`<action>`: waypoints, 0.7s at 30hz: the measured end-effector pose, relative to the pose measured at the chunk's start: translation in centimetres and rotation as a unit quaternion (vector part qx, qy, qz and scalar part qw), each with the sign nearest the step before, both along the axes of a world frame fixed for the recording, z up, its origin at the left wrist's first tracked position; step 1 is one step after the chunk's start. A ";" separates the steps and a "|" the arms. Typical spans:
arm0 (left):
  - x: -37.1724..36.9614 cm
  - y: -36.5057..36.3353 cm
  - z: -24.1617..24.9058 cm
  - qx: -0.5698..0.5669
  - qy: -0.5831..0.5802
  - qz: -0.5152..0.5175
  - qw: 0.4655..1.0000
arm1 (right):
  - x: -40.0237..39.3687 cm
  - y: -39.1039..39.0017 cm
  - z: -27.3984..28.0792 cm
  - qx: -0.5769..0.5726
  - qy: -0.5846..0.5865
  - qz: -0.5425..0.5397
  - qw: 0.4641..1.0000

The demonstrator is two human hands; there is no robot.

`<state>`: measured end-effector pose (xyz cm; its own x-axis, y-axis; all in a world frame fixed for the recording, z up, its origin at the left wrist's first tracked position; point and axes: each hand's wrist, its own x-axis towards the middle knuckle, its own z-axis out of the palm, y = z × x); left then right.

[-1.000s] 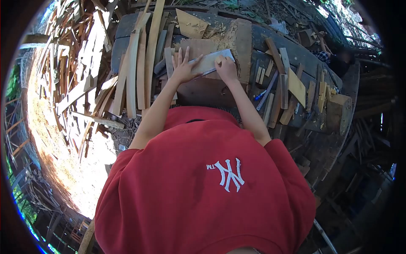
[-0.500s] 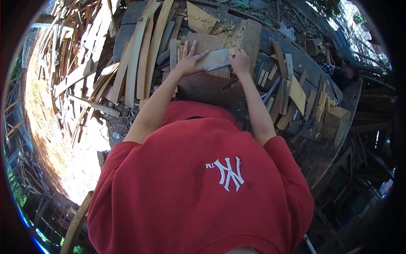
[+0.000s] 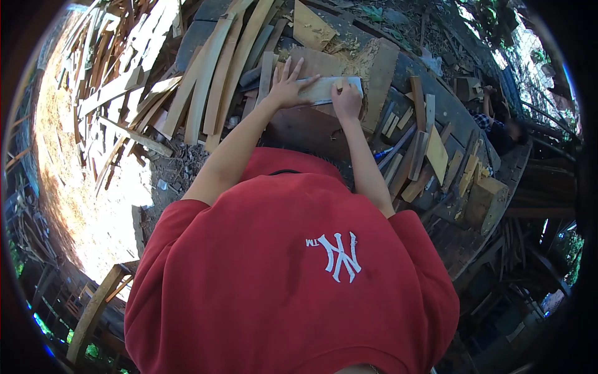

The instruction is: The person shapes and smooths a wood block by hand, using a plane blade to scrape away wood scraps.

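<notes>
A flat, whitish rectangular strip (image 3: pixel 321 91) lies across a wooden block (image 3: pixel 311 61) in the head view. My left hand (image 3: pixel 288 90) rests at the strip's left end, fingers spread and pointing away from me. Over the right part of the strip, my right hand (image 3: pixel 347 101) is closed, with its fingertips down on the pale surface. A small tan bit shows at those fingertips; I cannot tell what it is. The strip's right end sticks out past my right hand. Wood shavings (image 3: pixel 356 62) lie on the block just beyond the strip.
Long wooden strips (image 3: pixel 215 81) lean at the left of the dark workbench (image 3: pixel 458 115). Offcuts (image 3: pixel 437 156) and a squared wood block (image 3: pixel 487 202) lie to the right. A wooden piece with a slanted edge (image 3: pixel 313 26) lies at the back. Another person (image 3: pixel 495 121) is at the far right.
My right hand has slid left along the strip, toward my left hand, uncovering the strip's right end. My left hand stays spread at the left end. The whole view has shifted slightly.
</notes>
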<state>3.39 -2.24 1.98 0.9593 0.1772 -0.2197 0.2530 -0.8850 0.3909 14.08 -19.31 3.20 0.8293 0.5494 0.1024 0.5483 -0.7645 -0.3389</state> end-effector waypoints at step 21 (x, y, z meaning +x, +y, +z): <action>-0.3 0.2 0.7 -0.016 0.011 -0.017 1.000 | 1.0 -1.6 0.9 -0.027 -0.002 0.018 0.999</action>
